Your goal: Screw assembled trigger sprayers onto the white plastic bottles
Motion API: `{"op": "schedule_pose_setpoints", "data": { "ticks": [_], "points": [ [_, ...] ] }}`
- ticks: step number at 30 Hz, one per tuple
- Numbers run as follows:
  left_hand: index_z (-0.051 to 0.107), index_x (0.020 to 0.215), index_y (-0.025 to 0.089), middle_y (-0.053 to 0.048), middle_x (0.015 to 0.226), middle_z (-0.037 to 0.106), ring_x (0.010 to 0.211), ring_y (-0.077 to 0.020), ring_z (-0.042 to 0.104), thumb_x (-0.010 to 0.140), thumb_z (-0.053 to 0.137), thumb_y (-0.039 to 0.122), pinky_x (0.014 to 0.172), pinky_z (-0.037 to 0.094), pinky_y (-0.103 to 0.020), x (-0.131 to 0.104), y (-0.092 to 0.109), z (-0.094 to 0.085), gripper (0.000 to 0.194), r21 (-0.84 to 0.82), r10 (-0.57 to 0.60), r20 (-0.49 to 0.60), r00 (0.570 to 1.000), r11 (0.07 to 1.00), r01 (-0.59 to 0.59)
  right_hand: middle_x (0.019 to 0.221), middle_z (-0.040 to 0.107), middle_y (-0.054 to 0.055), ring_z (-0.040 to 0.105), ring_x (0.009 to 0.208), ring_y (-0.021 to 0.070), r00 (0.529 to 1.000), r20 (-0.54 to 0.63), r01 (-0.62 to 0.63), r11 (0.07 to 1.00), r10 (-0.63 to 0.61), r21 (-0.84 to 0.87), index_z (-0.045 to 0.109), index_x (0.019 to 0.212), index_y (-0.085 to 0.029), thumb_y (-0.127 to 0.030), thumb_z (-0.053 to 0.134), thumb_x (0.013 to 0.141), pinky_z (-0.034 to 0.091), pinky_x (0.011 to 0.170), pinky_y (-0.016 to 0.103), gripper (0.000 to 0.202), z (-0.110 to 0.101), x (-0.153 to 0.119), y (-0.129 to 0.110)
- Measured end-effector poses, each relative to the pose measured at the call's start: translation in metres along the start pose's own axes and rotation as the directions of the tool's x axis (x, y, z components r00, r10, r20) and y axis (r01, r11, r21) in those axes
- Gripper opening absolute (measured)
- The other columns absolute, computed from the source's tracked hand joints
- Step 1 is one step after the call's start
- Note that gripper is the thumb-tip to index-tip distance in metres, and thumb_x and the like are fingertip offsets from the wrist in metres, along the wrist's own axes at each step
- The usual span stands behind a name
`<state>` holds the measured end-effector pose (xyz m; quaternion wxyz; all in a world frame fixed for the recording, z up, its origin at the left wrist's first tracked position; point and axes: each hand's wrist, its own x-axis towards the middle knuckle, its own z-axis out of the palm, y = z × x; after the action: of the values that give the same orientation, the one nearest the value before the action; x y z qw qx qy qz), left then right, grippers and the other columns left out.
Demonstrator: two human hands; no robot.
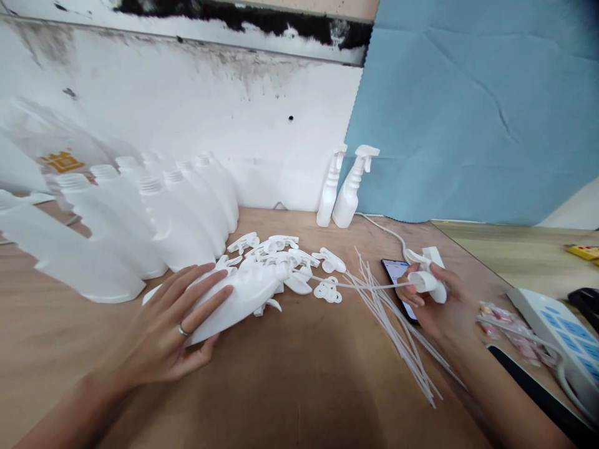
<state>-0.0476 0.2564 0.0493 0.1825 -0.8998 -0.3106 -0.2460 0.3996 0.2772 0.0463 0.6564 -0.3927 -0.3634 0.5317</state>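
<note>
My left hand is wrapped over a white bottle that lies tilted, its neck toward the right. In my right hand is a white spray head, with a thin tube running left from it toward the bottle's neck. Whether the tube's tip is inside the neck I cannot tell. Behind the held bottle lies a pile of loose spray heads. Small white rings rest between the hands. Several loose tubes are spread beside my right hand.
Several open white bottles stand at the left, near a plastic bag. Two bottles with spray heads stand by the wall. A phone lies under my right hand. Wrapped sweets and a power strip are at the right.
</note>
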Motion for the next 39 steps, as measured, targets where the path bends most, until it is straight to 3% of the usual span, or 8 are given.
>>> {"op": "schedule_pose_setpoints", "data": {
  "ticks": [11, 16, 20, 26, 31, 36, 39],
  "points": [
    [0.027, 0.156, 0.021, -0.017, 0.151, 0.044, 0.139, -0.041, 0.039, 0.081, 0.063, 0.02, 0.11, 0.038, -0.062, -0.002, -0.003, 0.0, 0.083, -0.038, 0.032, 0.035, 0.999, 0.999, -0.031, 0.05, 0.056, 0.004, 0.038, 0.041, 0.0101, 0.999, -0.02, 0.032, 0.998, -0.033, -0.06, 0.07, 0.072, -0.016, -0.042, 0.068, 0.075, 0.029, 0.043, 0.025, 0.026, 0.0, -0.001, -0.003],
    [0.029, 0.155, 0.02, -0.013, 0.153, 0.043, 0.144, -0.0389, 0.034, 0.083, 0.06, 0.019, 0.117, 0.03, -0.06, -0.002, 0.004, 0.0, 0.078, -0.048, 0.15, 0.154, 0.977, 0.988, -0.144, 0.055, 0.063, 0.006, 0.042, 0.038, 0.0112, 1.0, 0.022, -0.018, 0.982, 0.022, -0.188, 0.07, 0.08, -0.017, -0.05, 0.071, 0.077, 0.03, 0.04, 0.026, 0.034, 0.02, -0.015, 0.006],
    [0.035, 0.153, 0.02, -0.009, 0.154, 0.043, 0.146, -0.0375, 0.031, 0.083, 0.058, 0.019, 0.12, 0.026, -0.059, 0.003, 0.016, 0.002, 0.074, -0.042, 0.219, 0.205, 0.954, 0.976, -0.215, 0.055, 0.058, 0.002, 0.042, 0.043, 0.0095, 0.998, -0.001, -0.062, 0.961, 0.064, -0.269, 0.07, 0.084, -0.015, -0.056, 0.076, 0.075, 0.026, 0.038, 0.022, 0.042, 0.045, -0.037, 0.03],
    [0.037, 0.152, 0.016, -0.011, 0.156, 0.041, 0.146, -0.0401, 0.029, 0.082, 0.059, 0.018, 0.119, 0.025, -0.063, 0.007, 0.027, 0.006, 0.073, -0.063, 0.265, 0.197, 0.944, 0.964, -0.257, 0.056, 0.058, 0.0, 0.05, 0.048, 0.0124, 0.937, 0.21, -0.195, 0.919, 0.277, -0.343, 0.063, 0.104, -0.014, -0.06, 0.071, 0.081, 0.038, 0.043, 0.023, 0.052, 0.074, -0.065, 0.063],
    [0.036, 0.153, 0.017, -0.01, 0.156, 0.041, 0.147, -0.0382, 0.028, 0.082, 0.056, 0.018, 0.121, 0.025, -0.06, 0.008, 0.028, 0.006, 0.074, -0.09, 0.284, 0.238, 0.929, 0.959, -0.269, 0.053, 0.06, -0.001, 0.054, 0.046, 0.0143, 0.869, 0.311, -0.251, 0.884, 0.385, -0.394, 0.056, 0.108, -0.013, -0.062, 0.07, 0.079, 0.045, 0.047, 0.026, 0.058, 0.077, -0.068, 0.07],
    [0.036, 0.153, 0.015, -0.011, 0.155, 0.043, 0.146, -0.0384, 0.029, 0.081, 0.057, 0.016, 0.119, 0.028, -0.061, 0.008, 0.028, 0.005, 0.075, -0.1, 0.268, 0.226, 0.937, 0.963, -0.251, 0.072, 0.065, 0.001, 0.061, 0.061, 0.0164, 0.85, 0.395, -0.254, 0.927, 0.35, -0.276, 0.048, 0.117, -0.017, -0.049, 0.08, 0.074, 0.051, 0.054, 0.028, 0.062, 0.078, -0.07, 0.07],
    [0.037, 0.152, 0.017, -0.011, 0.153, 0.045, 0.146, -0.0378, 0.031, 0.081, 0.057, 0.017, 0.119, 0.029, -0.061, 0.007, 0.029, 0.006, 0.074, -0.109, 0.251, 0.214, 0.944, 0.967, -0.232, 0.073, 0.063, -0.002, 0.055, 0.052, 0.0117, 0.872, 0.373, -0.248, 0.943, 0.316, -0.221, 0.045, 0.118, -0.021, -0.044, 0.082, 0.075, 0.048, 0.05, 0.025, 0.061, 0.08, -0.073, 0.076]
  ]
}}
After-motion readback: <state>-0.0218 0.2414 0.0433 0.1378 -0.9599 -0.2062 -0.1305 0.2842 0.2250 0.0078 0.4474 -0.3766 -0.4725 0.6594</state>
